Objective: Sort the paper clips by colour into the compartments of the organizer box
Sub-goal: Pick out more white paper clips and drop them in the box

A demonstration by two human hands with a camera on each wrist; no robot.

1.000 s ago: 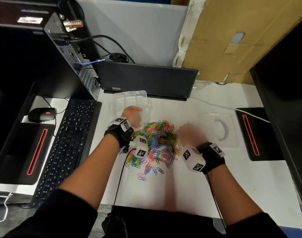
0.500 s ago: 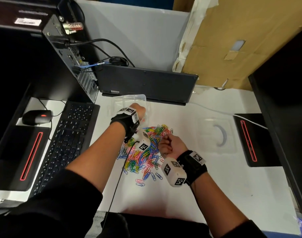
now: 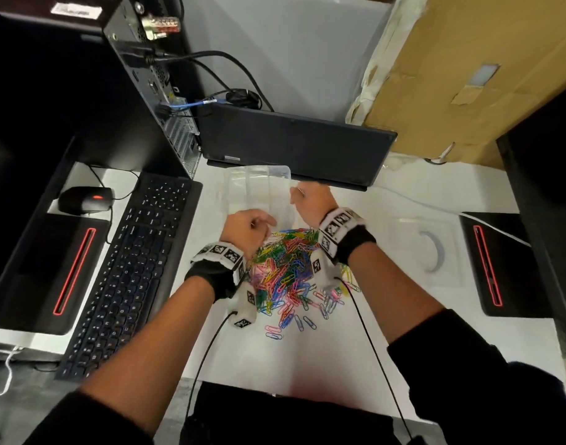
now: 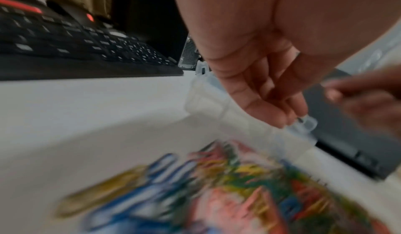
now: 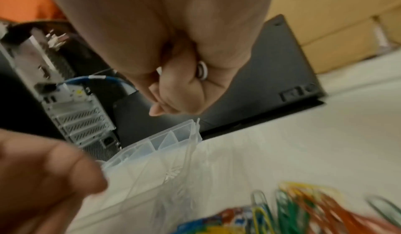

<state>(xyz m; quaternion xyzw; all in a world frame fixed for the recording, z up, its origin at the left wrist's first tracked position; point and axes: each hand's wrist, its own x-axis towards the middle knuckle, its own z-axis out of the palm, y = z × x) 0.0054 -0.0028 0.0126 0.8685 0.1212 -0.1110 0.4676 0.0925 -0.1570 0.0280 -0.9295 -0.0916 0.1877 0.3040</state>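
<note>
Beside the paper clips (image 3: 286,268), left hand (image 3: 248,228) fingers on organizer box (image 3: 259,187) latch, right hand (image 3: 310,200) fisted, holding nothing seen

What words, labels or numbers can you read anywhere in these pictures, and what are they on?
None can be read.
White sticker on the dark unit at top left: print too blurred.
Label on the laptop's edge: too small.
Keyboard key legends: too small.
Wrist bands: square black-and-white code patterns only, no letters.

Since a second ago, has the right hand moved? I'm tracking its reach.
Yes. The right hand went from the pile of paper clips toward the laptop, reaching the organizer box.
</note>
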